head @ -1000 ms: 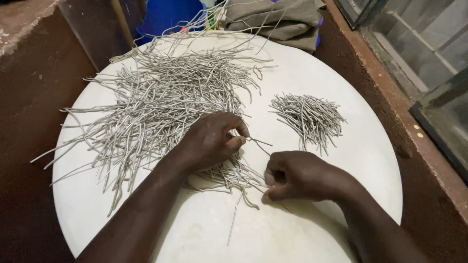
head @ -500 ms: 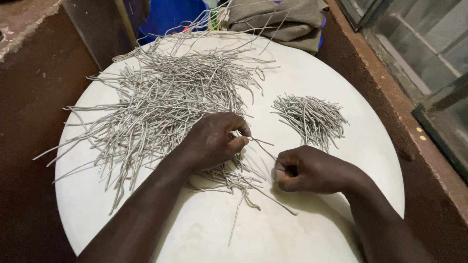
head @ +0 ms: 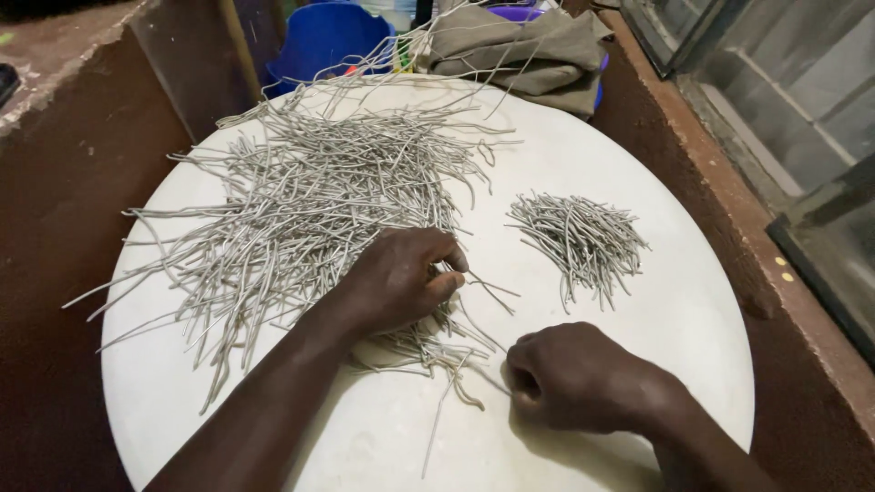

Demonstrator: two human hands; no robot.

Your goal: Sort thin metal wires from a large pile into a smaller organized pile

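Grey strands sorted on a round white worktop (head: 693, 301)
Left hand (head: 396, 278) pinches strands at the big pile's (head: 301, 210) near edge; right hand (head: 574, 378) fisted just beside, contents hidden

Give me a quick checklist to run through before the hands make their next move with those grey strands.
1. Left hand on the big heap of grey strands: ok, its fingers pinch a few.
2. Right hand on a strand: cannot tell, the fist is curled shut.
3. Small pile kept apart from the heap: ok.
4. Strands all on the round white table: not ok, some overhang the left and far edges.
5. Bare tabletop near the hands: ok.
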